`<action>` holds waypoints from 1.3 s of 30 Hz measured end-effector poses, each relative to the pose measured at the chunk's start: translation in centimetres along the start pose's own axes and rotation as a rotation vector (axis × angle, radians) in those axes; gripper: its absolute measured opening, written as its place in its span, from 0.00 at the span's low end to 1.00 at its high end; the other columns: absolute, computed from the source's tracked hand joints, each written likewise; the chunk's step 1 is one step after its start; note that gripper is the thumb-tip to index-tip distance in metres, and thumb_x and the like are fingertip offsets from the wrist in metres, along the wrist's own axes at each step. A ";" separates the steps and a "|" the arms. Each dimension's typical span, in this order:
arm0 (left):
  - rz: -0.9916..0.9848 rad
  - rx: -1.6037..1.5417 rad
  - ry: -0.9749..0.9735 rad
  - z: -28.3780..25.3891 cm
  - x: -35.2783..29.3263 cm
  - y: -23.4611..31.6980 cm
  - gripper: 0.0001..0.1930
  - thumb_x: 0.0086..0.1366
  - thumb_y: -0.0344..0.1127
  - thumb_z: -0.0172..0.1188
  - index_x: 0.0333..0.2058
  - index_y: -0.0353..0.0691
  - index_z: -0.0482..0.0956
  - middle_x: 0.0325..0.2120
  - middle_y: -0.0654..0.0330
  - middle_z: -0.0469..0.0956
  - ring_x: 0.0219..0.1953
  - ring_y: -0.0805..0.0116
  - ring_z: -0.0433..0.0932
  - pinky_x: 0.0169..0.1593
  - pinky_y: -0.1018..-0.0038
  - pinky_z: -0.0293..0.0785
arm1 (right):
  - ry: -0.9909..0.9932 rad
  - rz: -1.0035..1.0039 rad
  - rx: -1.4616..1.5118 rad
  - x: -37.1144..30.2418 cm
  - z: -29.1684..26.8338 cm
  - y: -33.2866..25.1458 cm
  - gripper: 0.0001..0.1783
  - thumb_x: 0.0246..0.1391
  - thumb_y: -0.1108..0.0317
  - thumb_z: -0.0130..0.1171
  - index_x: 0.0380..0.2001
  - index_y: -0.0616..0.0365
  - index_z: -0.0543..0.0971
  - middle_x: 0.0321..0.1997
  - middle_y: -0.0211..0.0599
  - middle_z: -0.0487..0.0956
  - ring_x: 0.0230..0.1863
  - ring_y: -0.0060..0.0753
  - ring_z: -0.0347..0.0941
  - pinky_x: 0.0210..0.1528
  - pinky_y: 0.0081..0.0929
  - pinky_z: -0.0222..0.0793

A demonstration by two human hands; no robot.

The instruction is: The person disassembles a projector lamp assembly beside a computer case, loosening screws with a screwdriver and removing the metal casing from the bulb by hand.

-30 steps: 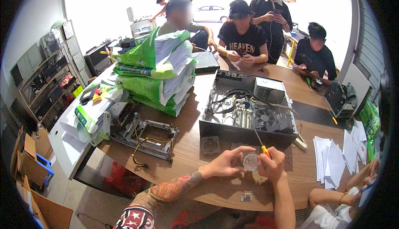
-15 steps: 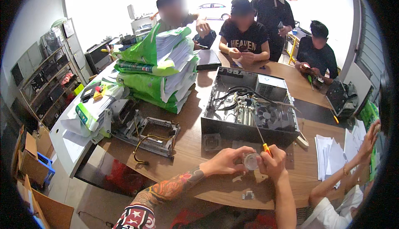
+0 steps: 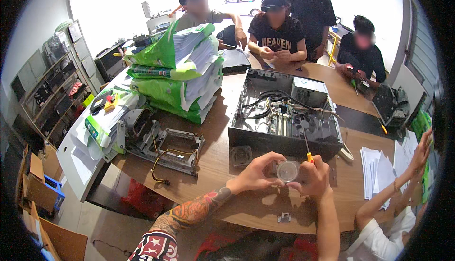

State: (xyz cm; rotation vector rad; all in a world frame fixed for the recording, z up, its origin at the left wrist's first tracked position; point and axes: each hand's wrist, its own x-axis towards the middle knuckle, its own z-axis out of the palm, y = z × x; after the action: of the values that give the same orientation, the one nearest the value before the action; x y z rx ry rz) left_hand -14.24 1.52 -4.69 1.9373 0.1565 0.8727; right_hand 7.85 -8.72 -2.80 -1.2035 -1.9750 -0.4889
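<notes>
My left hand [image 3: 256, 174] is closed around the left side of a small round, clear plastic container [image 3: 287, 171], thumb below and fingers above. My right hand [image 3: 314, 176] grips a screwdriver [image 3: 310, 157] with a yellow-orange handle, its thin shaft pointing away toward the computer case. Fingers of the right hand also touch the container's right side. Just beyond both hands stands an opened black computer case [image 3: 284, 140], lying on its side. Inside it show a cooling fan [image 3: 303, 122], black cables [image 3: 265, 100] and a silver power supply [image 3: 309, 89].
A metal drive frame with cables [image 3: 177, 149] lies left of the case. Behind it rises a stack of green-wrapped paper [image 3: 166, 90]. Paper sheets [image 3: 374, 168] and another person's raised arms [image 3: 403, 180] are at right. A small metal bracket [image 3: 284, 217] lies near the table's front edge.
The container has shifted slightly right and up in my hands and shows its round face more fully. The screwdriver points more directly away. Across the table, a person's arm has lowered toward the laptop.
</notes>
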 end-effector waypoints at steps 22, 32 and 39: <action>-0.050 0.046 0.010 -0.1 -0.2 0.5 0.31 0.48 0.26 0.75 0.52 0.37 0.73 0.45 0.57 0.77 0.47 0.68 0.77 0.51 0.71 0.73 | -0.032 0.057 0.115 0.0 0.8 -0.4 0.36 0.33 0.42 0.76 0.38 0.53 0.71 0.34 0.41 0.67 0.25 0.43 0.69 0.22 0.35 0.67; -0.055 -0.006 0.067 0.1 0.3 -0.1 0.30 0.50 0.22 0.71 0.54 0.40 0.74 0.28 0.69 0.73 0.26 0.84 0.67 0.28 0.81 0.66 | -0.050 0.064 0.156 0.6 0.6 0.0 0.32 0.35 0.49 0.77 0.37 0.54 0.71 0.34 0.42 0.67 0.27 0.44 0.72 0.24 0.35 0.70; -0.110 0.083 0.042 -0.2 0.5 0.9 0.33 0.48 0.22 0.72 0.55 0.41 0.75 0.33 0.67 0.76 0.29 0.82 0.69 0.33 0.81 0.68 | -0.032 0.091 0.197 0.2 1.1 -0.1 0.31 0.36 0.49 0.77 0.37 0.54 0.71 0.34 0.41 0.67 0.27 0.43 0.72 0.25 0.34 0.71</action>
State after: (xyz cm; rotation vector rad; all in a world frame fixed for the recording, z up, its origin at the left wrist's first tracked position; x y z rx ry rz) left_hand -14.26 1.44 -3.69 1.9680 0.3248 0.8455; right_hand 7.28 -7.93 -3.30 -1.1765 -1.9348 -0.2241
